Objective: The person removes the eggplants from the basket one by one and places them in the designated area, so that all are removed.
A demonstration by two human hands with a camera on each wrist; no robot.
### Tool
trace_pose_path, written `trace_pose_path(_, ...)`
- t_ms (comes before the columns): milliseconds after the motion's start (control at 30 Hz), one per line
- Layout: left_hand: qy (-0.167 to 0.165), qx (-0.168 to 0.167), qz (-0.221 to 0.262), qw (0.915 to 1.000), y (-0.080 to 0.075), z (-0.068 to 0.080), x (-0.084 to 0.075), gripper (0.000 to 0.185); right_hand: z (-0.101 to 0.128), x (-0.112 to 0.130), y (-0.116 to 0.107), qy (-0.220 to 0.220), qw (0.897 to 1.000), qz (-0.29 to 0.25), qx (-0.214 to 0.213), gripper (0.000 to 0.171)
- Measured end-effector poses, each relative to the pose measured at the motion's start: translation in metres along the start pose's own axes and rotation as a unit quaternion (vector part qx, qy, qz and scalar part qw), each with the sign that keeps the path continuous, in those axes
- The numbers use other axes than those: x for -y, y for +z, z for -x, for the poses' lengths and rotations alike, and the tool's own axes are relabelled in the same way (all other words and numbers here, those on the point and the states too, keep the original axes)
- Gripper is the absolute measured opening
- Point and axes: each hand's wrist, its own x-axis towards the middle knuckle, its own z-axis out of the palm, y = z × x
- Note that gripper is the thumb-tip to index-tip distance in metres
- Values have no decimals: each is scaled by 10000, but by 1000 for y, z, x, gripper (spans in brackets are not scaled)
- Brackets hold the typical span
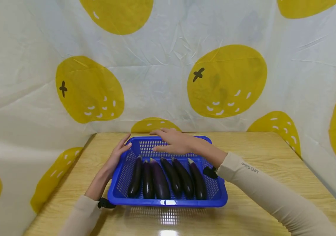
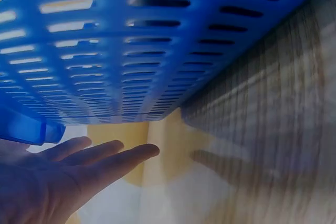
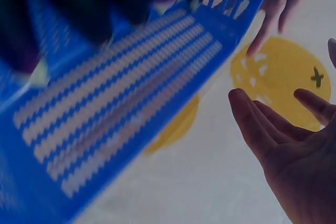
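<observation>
A blue plastic basket (image 1: 168,202) with slotted walls sits on the table, and several dark purple eggplants (image 1: 159,180) lie side by side in it, stems toward the far wall. At the basket's left rim is my left hand (image 1: 117,159), its fingers extended near the far left corner. The left wrist view shows this hand (image 2: 79,177) with straight fingers beside the slotted wall. Over the far side of the basket hovers my right hand (image 1: 177,142), fingers stretched to the left and holding nothing. In the right wrist view that hand (image 3: 294,140) is apart from the basket.
The wooden table (image 1: 250,147) extends on both sides of the basket. Behind and to the sides hangs a white cloth (image 1: 156,88) printed with yellow fruit. Each wrist bears a black strap (image 1: 106,203).
</observation>
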Motion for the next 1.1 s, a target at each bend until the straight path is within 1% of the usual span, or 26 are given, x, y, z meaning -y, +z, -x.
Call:
trace_pose_path(100,-93,14,-13,10000,1,-1,1,66,-9,9,11,-187,9995,-230,145,66)
trace_pose_path(267,-203,-21,221,9995,2,-2,2,63,-24,21,27,-373,9976,-463,354,64)
trace_pose_path(400,-70,-67,290,9995,4,-5,3,60,-31,26,38,-299,9961,-735,385,61)
trace_pose_path(467,40,-81,344,9994,5,-6,3,58,-34,27,44,-148,9920,-1152,499,59)
trace_pose_path(500,75,-55,365,9993,6,-7,3,58,-35,27,48,-40,9881,-1421,590,59)
trace_pose_path(533,89,-10,382,9992,6,-7,4,58,-35,27,50,66,9828,-1706,704,59)
trace_pose_path(600,79,31,406,9991,6,-6,4,59,-36,28,56,324,9671,-2343,934,59)
trace_pose_path(667,27,33,423,9991,6,-5,3,60,-37,29,61,589,9463,-2959,1160,62)
trace_pose_path(733,-17,60,454,9989,6,-5,2,61,-39,30,65,818,9276,-3401,1314,65)
trace_pose_path(867,-65,151,504,9986,5,-6,1,61,-41,32,70,1211,8927,-4096,1438,71)
trace_pose_path(1000,-165,394,595,9973,3,-5,3,60,-41,36,75,1517,8618,-4605,1491,79)
trace_pose_path(1033,-199,441,623,9969,3,-4,4,60,-42,37,77,1577,8555,-4690,1528,81)
trace_pose_path(1100,-219,540,683,9960,3,-2,7,60,-43,39,80,1659,8481,-4763,1621,83)
